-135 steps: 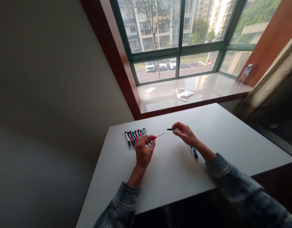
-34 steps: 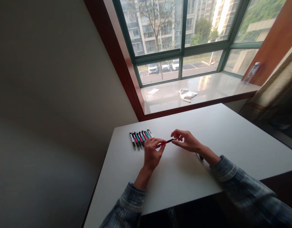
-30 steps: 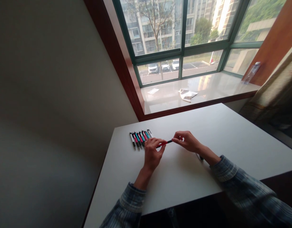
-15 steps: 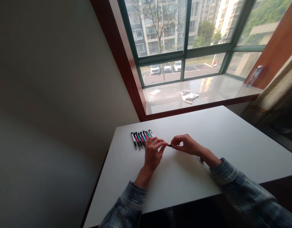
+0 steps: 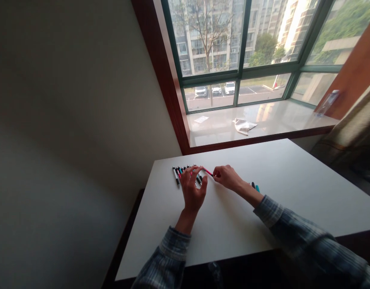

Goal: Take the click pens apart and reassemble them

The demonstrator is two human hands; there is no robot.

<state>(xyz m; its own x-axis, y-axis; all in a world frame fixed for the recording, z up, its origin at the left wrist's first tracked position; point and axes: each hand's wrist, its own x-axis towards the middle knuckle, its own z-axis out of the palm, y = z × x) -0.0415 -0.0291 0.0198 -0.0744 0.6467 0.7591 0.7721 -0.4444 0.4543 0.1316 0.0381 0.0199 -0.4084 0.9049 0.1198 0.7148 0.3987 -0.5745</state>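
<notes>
Between the fingertips of my right hand is a pink pen with a dark lower end, slanting up to the left. My left hand is open, thumb apart from the fingers, its fingertips close to the pen's upper end; whether they touch it I cannot tell. Under and behind the left fingers lies a row of several pens, partly hidden, with a white pen at its left end. Past my right forearm, a teal pen and a dark one beside it show only in part.
The white table stands against the wall on the left and the window sill behind. A crumpled white cloth, a paper piece and a clear bottle are on the sill. A curtain hangs at the right.
My left thumb has come away from the fingers, letting go of the pen. More of the pink pen shows, now slanted in my right hand. The view has shifted slightly.
</notes>
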